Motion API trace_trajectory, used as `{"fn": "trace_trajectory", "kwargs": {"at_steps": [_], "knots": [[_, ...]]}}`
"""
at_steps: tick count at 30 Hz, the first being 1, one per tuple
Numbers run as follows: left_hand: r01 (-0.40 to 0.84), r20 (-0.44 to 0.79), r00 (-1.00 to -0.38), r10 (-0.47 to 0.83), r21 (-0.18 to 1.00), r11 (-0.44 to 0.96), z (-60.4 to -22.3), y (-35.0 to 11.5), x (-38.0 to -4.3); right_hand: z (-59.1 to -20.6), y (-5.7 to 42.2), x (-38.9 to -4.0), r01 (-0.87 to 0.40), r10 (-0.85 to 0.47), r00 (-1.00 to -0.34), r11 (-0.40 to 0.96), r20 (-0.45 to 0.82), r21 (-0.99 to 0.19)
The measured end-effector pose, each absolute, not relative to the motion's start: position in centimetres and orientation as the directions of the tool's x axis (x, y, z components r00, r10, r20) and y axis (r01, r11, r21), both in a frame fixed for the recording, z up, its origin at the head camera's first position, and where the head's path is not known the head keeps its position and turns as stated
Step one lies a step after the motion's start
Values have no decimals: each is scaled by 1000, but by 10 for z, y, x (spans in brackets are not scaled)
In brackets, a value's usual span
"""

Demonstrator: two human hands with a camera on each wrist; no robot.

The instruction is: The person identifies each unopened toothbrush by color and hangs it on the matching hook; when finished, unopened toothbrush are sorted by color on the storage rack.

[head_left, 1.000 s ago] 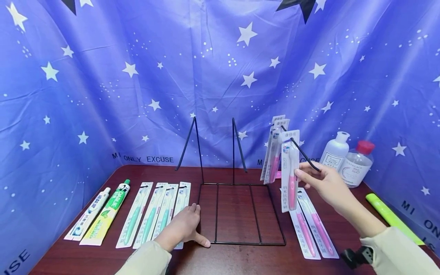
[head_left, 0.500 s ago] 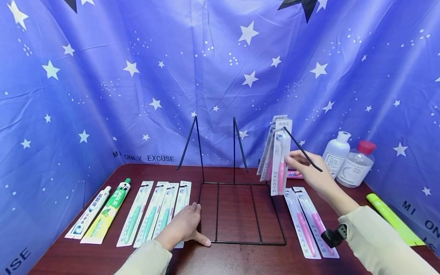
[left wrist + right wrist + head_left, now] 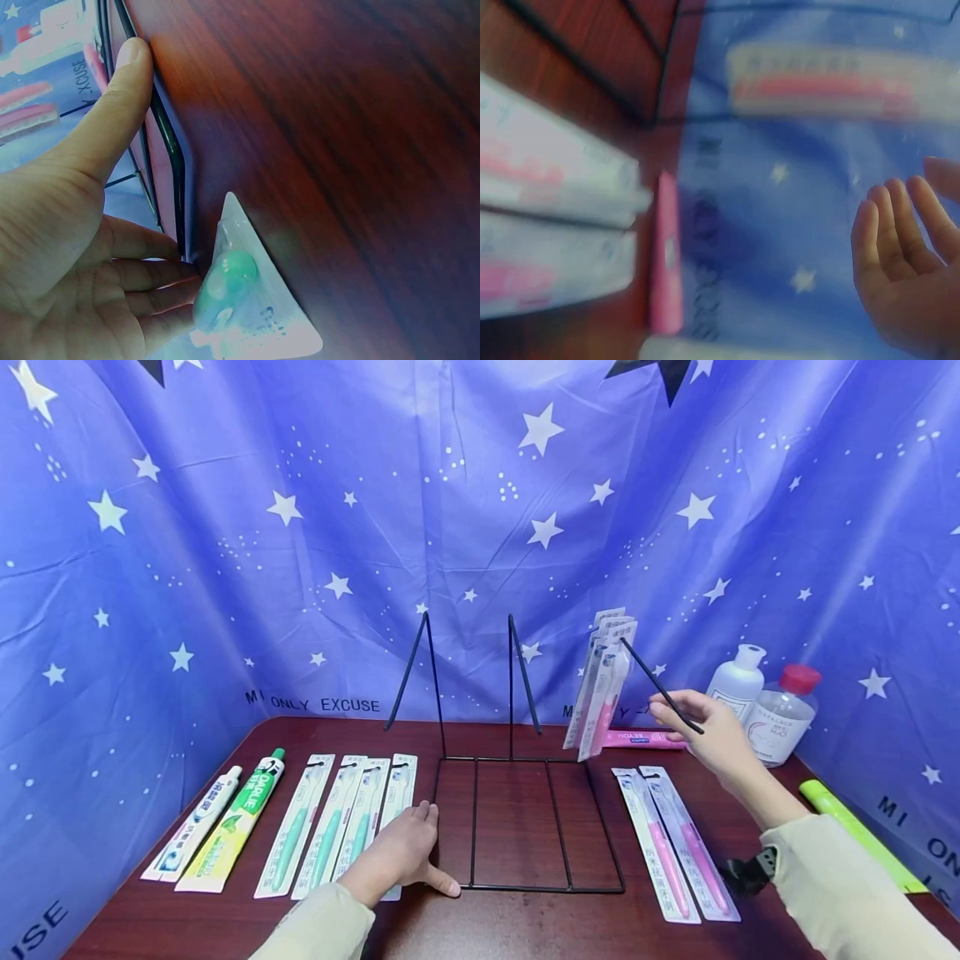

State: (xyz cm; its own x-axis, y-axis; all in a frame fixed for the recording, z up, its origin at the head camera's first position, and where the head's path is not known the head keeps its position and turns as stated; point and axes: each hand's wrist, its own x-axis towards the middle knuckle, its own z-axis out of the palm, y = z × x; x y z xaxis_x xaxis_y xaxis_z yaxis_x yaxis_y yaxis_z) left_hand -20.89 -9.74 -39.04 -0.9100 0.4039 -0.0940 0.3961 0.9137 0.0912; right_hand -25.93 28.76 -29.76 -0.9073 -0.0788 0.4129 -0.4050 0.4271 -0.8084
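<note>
A black wire rack stands mid-table with upright hooks at its back. My left hand rests at its front left corner, thumb along the front bar and fingers extended by the side bar, beside the packaged green toothbrushes. Several packaged pink toothbrushes hang on the rack's right hook. Near that hook's free end is my right hand, holding nothing, its fingers loosely bent. In the right wrist view, those fingers stand apart from the hanging pack. Two more pink toothbrush packs lie right of the rack.
Two toothpaste tubes lie at the far left. At the right back stand a white bottle and a clear bottle with a red cap. A pink tube lies behind the rack, a yellow-green tube at the right edge.
My right hand has slid a pink toothbrush pack back along the right hook, let it go, and drawn away to the right. The left hand has stayed on the rack.
</note>
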Motion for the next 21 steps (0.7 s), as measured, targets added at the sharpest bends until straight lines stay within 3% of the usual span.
{"fn": "trace_trajectory", "kwargs": {"at_steps": [5,15,21], "knots": [[386,-105,-912,397,109,916,-390,-98,-208,-330,323,-262,-301,-64,-951,430,304,-851],[395,-100,-909,405,109,912,-390,-97,-208,-381,361,-249,20,-99,-991,539,-87,-842],[396,-101,-908,406,108,912,-390,-97,-208,-394,365,-244,88,-59,-987,588,-151,-804]]}}
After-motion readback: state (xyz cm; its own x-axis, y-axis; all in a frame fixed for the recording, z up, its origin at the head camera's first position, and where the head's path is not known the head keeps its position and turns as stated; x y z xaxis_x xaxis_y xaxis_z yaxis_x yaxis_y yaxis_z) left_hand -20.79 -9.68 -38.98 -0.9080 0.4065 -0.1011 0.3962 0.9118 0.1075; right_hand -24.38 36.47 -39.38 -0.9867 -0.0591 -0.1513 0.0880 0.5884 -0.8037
